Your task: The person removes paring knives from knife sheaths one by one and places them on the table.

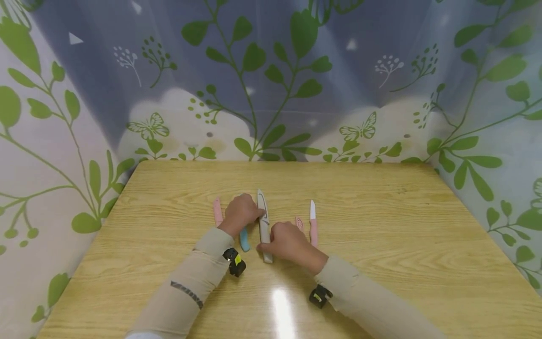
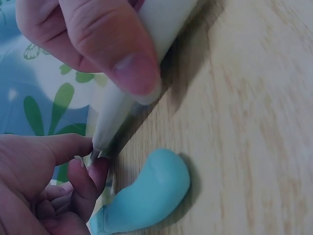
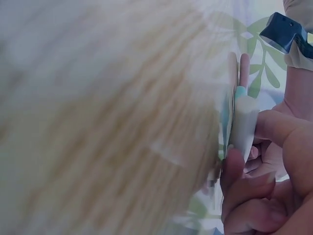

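A pale-handled knife [image 1: 264, 238] lies lengthwise in front of me, a matching slotted sheath [image 1: 262, 200] over its blade end. My left hand [image 1: 242, 212] pinches the knife at the sheath, thumb against its side. Nearer to me, my right hand [image 1: 290, 241] grips the handle, with its thumb [image 2: 139, 73] along it in the left wrist view. A short bit of metal shows there between the handle and the left fingertips [image 2: 100, 171]. The right wrist view shows the right fingers around the pale handle [image 3: 244, 122]. Under my left wrist, a teal handle [image 1: 244, 240] is partly hidden.
Left of the left hand lies a pink handle [image 1: 218, 211], partly covered. Beyond the right hand are a small pink sheath [image 1: 299, 223] and a pink knife with a white blade [image 1: 313, 216]. The wooden table [image 1: 381, 197] meets a leaf-patterned curtain [image 1: 271, 94] at the back.
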The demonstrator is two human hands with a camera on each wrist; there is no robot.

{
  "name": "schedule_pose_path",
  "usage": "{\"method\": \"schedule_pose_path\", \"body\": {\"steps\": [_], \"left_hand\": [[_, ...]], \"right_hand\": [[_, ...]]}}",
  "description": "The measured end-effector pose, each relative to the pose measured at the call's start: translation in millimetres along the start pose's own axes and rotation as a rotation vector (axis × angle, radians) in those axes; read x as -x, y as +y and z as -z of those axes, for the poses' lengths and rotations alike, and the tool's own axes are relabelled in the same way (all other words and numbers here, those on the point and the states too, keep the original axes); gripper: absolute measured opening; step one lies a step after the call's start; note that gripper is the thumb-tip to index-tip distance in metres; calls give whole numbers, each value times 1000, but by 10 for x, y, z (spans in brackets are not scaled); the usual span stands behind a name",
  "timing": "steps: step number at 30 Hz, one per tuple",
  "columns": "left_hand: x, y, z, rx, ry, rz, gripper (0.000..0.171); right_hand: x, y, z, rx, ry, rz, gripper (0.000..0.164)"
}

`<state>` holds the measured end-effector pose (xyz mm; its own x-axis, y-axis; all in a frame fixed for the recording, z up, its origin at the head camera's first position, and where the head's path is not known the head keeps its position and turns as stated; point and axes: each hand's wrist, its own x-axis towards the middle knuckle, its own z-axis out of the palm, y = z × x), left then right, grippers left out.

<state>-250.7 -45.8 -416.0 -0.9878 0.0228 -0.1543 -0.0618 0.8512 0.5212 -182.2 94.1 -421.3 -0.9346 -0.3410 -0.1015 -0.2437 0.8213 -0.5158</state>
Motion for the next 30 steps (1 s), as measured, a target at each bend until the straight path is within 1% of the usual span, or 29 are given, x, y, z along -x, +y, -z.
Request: {"method": "schedule_pose_path", "body": {"steps": [6,8,10,12,13,15,18,22,26,30], "left_hand": [[0,-17,15,138,16,-52,40],[-6,-5,22,196,29,-62,36],[-14,10,27,267,39,-61,28],[-22,19,26,344,40,-58,20],[-27,19,25,385,35,-53,19],[-36,18,22,458,24,-44,21],[-33,19,36,592,-21,-36,23],[-12,35,77,775,-87,-47,25],[17,41,133,870,-124,-83,36],[58,40,186,883,-149,-130,55]], "right_hand": [[2,8,18,-45,23,-23,40],[4,19,30,-55,40,-17,39],[7,33,46,-48,70,3,37],[14,42,74,-61,96,21,33],[19,42,93,-67,108,30,32],[21,55,122,-76,130,49,29],[32,79,157,-122,135,66,26],[51,139,188,-184,131,108,23],[62,214,234,-235,114,151,16],[68,296,290,-290,65,164,12]]}}
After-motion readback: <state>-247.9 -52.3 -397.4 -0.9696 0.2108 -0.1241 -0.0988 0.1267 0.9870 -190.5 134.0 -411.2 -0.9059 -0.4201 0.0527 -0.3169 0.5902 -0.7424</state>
